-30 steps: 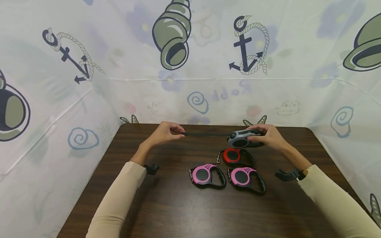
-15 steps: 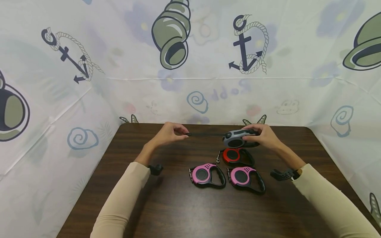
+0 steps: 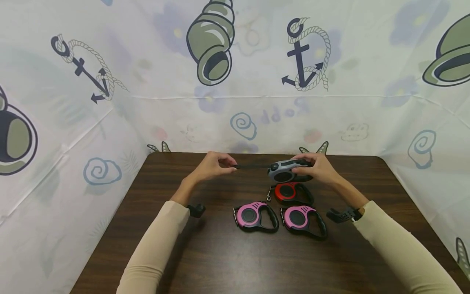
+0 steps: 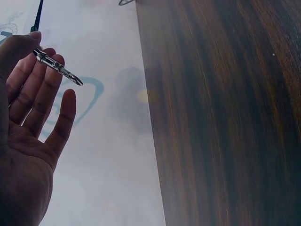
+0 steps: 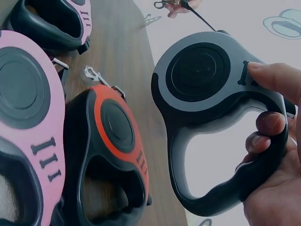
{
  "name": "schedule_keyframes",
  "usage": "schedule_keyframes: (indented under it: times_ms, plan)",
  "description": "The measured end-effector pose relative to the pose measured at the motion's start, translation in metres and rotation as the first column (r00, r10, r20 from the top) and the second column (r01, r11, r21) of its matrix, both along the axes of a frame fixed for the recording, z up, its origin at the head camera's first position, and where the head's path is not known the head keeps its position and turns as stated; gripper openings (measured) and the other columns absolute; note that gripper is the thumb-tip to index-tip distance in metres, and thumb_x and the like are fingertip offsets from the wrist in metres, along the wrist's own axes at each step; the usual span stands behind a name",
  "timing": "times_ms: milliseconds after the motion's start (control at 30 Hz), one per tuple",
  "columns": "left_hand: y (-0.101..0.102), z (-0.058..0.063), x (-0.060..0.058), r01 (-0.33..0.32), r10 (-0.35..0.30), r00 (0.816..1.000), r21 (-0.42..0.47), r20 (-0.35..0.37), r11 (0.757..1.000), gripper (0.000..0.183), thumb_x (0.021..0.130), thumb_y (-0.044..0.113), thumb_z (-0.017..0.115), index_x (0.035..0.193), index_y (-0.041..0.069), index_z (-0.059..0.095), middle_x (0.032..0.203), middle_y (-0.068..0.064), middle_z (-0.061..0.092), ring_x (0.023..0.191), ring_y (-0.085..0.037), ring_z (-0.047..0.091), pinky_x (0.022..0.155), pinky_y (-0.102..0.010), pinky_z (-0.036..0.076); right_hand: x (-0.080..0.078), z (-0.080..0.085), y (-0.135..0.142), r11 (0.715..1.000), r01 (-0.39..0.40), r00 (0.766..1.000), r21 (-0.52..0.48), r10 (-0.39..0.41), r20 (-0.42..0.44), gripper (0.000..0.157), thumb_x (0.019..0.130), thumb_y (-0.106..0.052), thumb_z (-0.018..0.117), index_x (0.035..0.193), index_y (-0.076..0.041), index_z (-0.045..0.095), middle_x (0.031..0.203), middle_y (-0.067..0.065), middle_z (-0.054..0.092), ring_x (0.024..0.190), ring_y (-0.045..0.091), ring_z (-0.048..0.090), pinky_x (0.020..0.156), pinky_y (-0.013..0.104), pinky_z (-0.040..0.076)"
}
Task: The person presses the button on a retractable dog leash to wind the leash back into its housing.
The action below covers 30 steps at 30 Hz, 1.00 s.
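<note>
My right hand point(image 3: 318, 166) grips a grey and black retractable dog leash point(image 5: 199, 70), fingers through its handle loop and thumb on the grey casing. Between thumb and fingers, my left hand point(image 3: 217, 165) pinches the end of the black leash cord point(image 3: 253, 166), which runs straight across to the casing. A silver metal clip point(image 4: 57, 67) dangles from that end over the left fingers. The grey leash is held above the back of the table, just behind a red retractable leash point(image 3: 288, 192).
Two pink retractable leashes, one on the left point(image 3: 250, 216) and one on the right point(image 3: 299, 218), lie in front of the red one on the dark wooden table point(image 3: 205, 253). A white patterned cloth point(image 3: 257, 73) hangs behind and at the sides.
My right hand has moved left with the grey leash, and my left hand slightly right. The stretch of cord between them has become shorter. The other leashes stay put.
</note>
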<state>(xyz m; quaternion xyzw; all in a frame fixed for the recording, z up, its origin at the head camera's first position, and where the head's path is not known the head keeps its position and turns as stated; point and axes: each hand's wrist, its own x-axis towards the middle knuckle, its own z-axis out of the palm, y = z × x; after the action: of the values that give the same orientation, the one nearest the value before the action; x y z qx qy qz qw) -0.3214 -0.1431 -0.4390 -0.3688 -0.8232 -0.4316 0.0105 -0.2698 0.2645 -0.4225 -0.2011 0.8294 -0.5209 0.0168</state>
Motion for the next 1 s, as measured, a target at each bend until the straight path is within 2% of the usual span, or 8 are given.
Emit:
schedule_keyframes:
  times_ms: [333,467,567,767,1000]
  plan:
    - [0.008,-0.005,0.0,0.019,-0.018,1.0,0.023,-0.015,1.0,0.016,0.089,0.004,0.085,0.104,0.002,0.08,0.094,-0.004,0.079,0.083,-0.015,0.074,0.077,-0.028,0.06,-0.002,-0.005,-0.017,1.0,-0.002,1.0,-0.017,0.003,0.019,0.039,0.091,-0.01,0.083,0.128,-0.002,0.072,0.097,0.01,0.075,0.08,0.017,0.071,0.069,0.034,0.061]
    - [0.01,-0.005,0.001,0.019,-0.019,1.0,0.026,-0.008,0.999,0.016,0.089,0.003,0.085,0.104,0.003,0.08,0.095,-0.005,0.079,0.083,-0.017,0.074,0.077,-0.03,0.061,-0.003,-0.007,-0.024,1.0,-0.007,1.0,-0.008,0.007,0.02,0.039,0.092,-0.011,0.083,0.129,-0.003,0.072,0.098,0.012,0.074,0.08,0.02,0.071,0.065,0.043,0.063]
    - [0.012,-0.005,0.002,0.016,-0.016,1.0,0.028,0.003,0.999,0.016,0.089,0.004,0.085,0.103,0.004,0.079,0.096,-0.006,0.079,0.084,-0.017,0.074,0.079,-0.03,0.062,-0.005,-0.009,-0.03,1.0,-0.007,1.0,-0.002,0.007,0.024,0.039,0.092,-0.013,0.083,0.129,-0.004,0.072,0.099,0.012,0.074,0.081,0.02,0.071,0.067,0.044,0.063]
    - [0.015,-0.005,0.005,0.008,-0.009,1.0,0.042,0.016,0.999,0.015,0.089,0.007,0.086,0.103,0.005,0.079,0.096,-0.004,0.079,0.085,-0.016,0.074,0.08,-0.029,0.062,-0.007,-0.011,-0.045,0.998,-0.025,0.998,-0.064,0.029,0.061,0.038,0.093,-0.011,0.083,0.128,-0.002,0.072,0.104,0.014,0.075,0.085,0.018,0.073,0.077,0.032,0.062]
    - [0.018,-0.006,0.006,0.006,-0.006,1.0,0.055,-0.002,0.998,0.016,0.088,0.002,0.085,0.102,0.005,0.08,0.094,-0.004,0.078,0.082,-0.015,0.073,0.077,-0.028,0.061,-0.008,-0.012,-0.064,0.991,-0.035,0.995,-0.127,0.047,0.089,0.039,0.092,-0.009,0.083,0.129,0.0,0.071,0.11,0.015,0.074,0.089,0.018,0.072,0.077,0.029,0.062]
